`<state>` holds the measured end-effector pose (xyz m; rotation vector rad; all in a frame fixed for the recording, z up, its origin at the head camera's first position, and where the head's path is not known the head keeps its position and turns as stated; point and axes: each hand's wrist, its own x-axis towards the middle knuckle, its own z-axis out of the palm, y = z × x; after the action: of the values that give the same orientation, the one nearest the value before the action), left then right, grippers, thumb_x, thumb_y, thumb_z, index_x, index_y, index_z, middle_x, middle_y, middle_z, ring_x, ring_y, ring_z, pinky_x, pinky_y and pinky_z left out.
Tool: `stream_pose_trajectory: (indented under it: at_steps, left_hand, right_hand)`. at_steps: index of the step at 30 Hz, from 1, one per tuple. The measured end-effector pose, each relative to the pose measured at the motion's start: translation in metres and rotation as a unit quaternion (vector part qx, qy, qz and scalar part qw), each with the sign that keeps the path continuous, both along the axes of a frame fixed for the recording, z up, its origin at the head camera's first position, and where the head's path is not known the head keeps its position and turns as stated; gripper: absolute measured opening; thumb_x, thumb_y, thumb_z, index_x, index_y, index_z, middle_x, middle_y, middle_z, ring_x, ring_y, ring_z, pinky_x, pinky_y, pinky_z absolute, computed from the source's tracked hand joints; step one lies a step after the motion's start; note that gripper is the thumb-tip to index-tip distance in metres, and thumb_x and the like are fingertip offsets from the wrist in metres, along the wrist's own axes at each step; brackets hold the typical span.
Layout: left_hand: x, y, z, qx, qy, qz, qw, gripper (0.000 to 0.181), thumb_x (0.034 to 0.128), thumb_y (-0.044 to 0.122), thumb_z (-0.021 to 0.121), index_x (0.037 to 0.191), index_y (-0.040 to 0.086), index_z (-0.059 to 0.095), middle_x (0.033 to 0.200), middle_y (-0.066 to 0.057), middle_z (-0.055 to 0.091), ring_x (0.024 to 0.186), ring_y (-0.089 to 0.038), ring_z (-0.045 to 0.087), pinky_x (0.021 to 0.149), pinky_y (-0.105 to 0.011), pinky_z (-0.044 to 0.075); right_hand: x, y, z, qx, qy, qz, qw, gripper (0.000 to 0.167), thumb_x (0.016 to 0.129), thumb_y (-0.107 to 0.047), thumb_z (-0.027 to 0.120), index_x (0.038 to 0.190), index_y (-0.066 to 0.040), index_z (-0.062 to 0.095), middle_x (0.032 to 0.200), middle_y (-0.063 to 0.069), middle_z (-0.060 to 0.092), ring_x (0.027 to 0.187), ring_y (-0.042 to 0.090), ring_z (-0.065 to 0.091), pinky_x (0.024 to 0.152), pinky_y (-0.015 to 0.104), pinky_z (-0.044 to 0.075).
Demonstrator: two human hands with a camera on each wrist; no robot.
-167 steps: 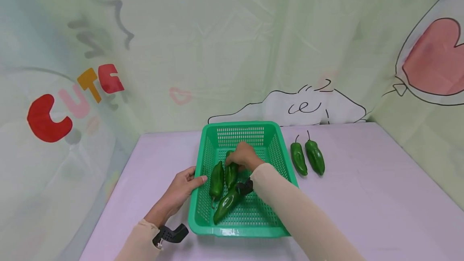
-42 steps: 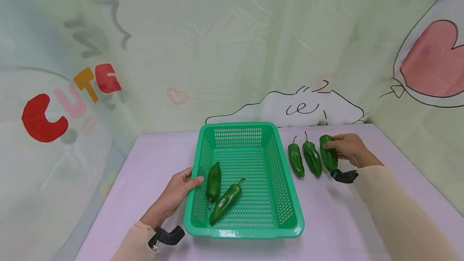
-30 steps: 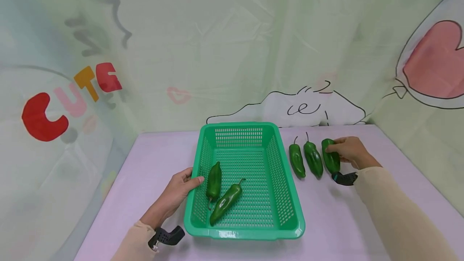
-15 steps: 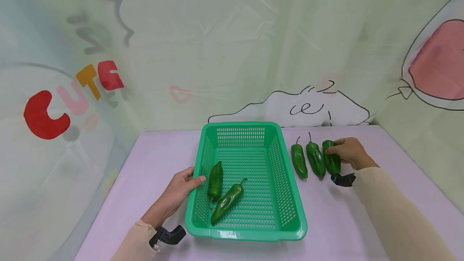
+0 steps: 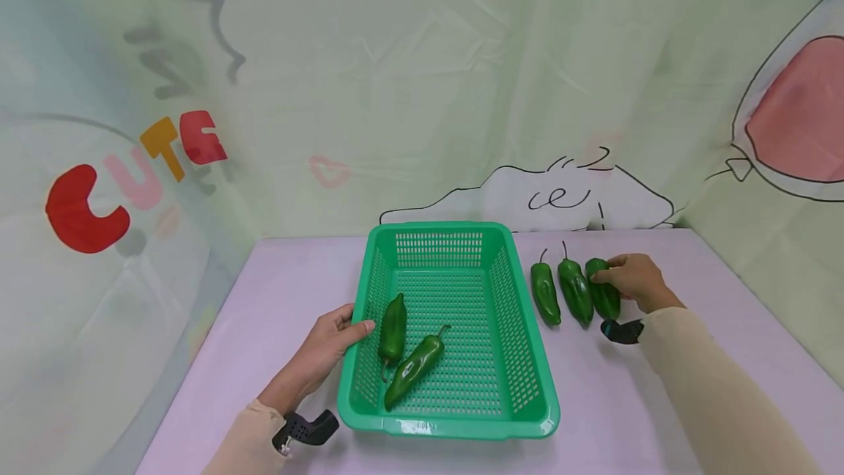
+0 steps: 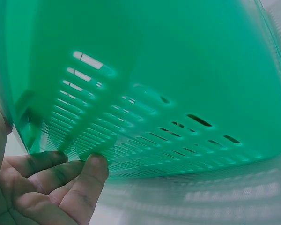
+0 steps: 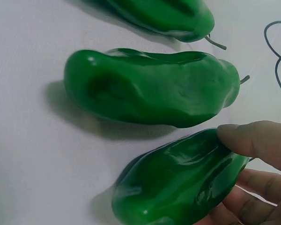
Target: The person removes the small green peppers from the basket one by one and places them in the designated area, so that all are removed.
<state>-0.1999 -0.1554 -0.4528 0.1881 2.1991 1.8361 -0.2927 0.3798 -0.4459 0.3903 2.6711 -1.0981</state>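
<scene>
Small curtained booth, staged for recording by the look of it; building type cannot be told. Pale green printed sheeting (image 5: pixel 435 94), creased, hangs beyond the far, left and right edges of a plain lilac surface (image 5: pixel 659 270). Colourful lettering (image 5: pixel 143 198) past left edge; heart balloon drawing (image 5: pixel 801 112) past far right corner. Black devices (image 5: pixel 305 428) worn at both wrists (image 5: pixel 280 393).

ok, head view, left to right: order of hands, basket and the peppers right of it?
Left hand, green basket, green pepper nearest the basket, middle green pepper, held green pepper, right hand.
</scene>
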Motion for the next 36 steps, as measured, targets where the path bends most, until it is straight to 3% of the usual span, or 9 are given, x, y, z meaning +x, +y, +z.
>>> stream_pose_trajectory:
  at_steps: [4,8,12,17,21,28,32,36]
  left_hand:
    - [0.001,0.0,0.0,-0.004,-0.002,0.003,1.0,0.055,0.1031,0.025,0.066,0.149,0.0,0.051,0.132,-0.02,0.069,0.11,-0.029,0.073,0.091,-0.039,0.062]
    - [0.002,0.0,0.0,-0.006,-0.004,0.005,1.0,0.054,0.1031,0.025,0.066,0.149,0.0,0.051,0.131,-0.02,0.07,0.11,-0.029,0.073,0.091,-0.039,0.062]
    - [0.003,0.0,0.001,-0.008,-0.003,0.004,1.0,0.054,0.1034,0.024,0.065,0.15,0.0,0.051,0.132,-0.019,0.069,0.111,-0.029,0.072,0.092,-0.04,0.061]
    - [0.003,-0.001,0.0,-0.011,-0.003,0.003,0.9999,0.054,0.1038,0.024,0.065,0.15,0.001,0.051,0.132,-0.019,0.069,0.112,-0.028,0.072,0.093,-0.04,0.061]
    - [0.002,-0.001,0.001,-0.008,-0.001,-0.002,1.0,0.054,0.104,0.024,0.065,0.15,0.0,0.051,0.133,-0.019,0.069,0.113,-0.029,0.071,0.093,-0.04,0.061]
    - [0.003,0.0,0.002,-0.01,0.005,-0.004,0.9999,0.055,0.1043,0.025,0.064,0.15,-0.002,0.049,0.134,-0.022,0.067,0.114,-0.029,0.071,0.092,-0.038,0.061]
    - [0.003,0.0,0.002,-0.016,0.008,0.002,0.9998,0.053,0.1044,0.024,0.063,0.149,-0.001,0.051,0.132,-0.021,0.069,0.111,-0.029,0.072,0.091,-0.039,0.062]
    - [0.001,0.0,0.002,-0.02,0.008,0.001,0.9998,0.052,0.1045,0.025,0.063,0.149,-0.001,0.052,0.132,-0.02,0.068,0.113,-0.029,0.072,0.093,-0.04,0.061]
  right_hand:
    - [0.005,-0.004,0.003,0.004,-0.006,-0.001,1.0,0.077,0.1,-0.029,0.064,0.149,0.022,0.033,0.147,0.044,0.038,0.122,0.049,0.057,0.097,0.053,0.057]
    - [0.009,-0.011,0.01,0.012,-0.007,0.002,0.9999,0.081,0.102,-0.034,0.057,0.153,0.021,0.025,0.154,0.045,0.027,0.136,0.06,0.04,0.108,0.067,0.044]
    - [0.013,-0.024,0.021,0.014,0.011,-0.005,0.9998,0.085,0.103,-0.039,0.054,0.155,0.019,0.019,0.157,0.046,0.021,0.142,0.064,0.028,0.111,0.075,0.034]
    - [0.017,-0.045,0.039,-0.004,0.055,-0.011,0.9984,0.089,0.105,-0.045,0.054,0.159,0.014,0.015,0.158,0.044,0.023,0.143,0.063,0.028,0.111,0.075,0.033]
    - [0.021,-0.069,0.062,-0.036,0.087,0.006,0.9956,0.09,0.105,-0.048,0.054,0.163,0.006,0.013,0.161,0.04,0.023,0.145,0.061,0.028,0.112,0.076,0.031]
    - [0.026,-0.119,0.099,-0.153,0.111,0.045,0.9809,0.086,0.105,-0.041,0.06,0.166,0.0,0.015,0.167,0.031,0.022,0.149,0.052,0.033,0.12,0.062,0.033]
    - [0.027,-0.148,0.11,-0.198,0.114,0.087,0.9697,0.081,0.106,-0.032,0.062,0.165,0.0,0.017,0.167,0.028,0.025,0.149,0.045,0.037,0.12,0.054,0.037]
    - [0.027,-0.173,0.113,-0.206,0.085,0.151,0.9631,0.069,0.106,-0.027,0.063,0.161,0.0,0.032,0.163,0.025,0.036,0.147,0.043,0.042,0.119,0.054,0.039]
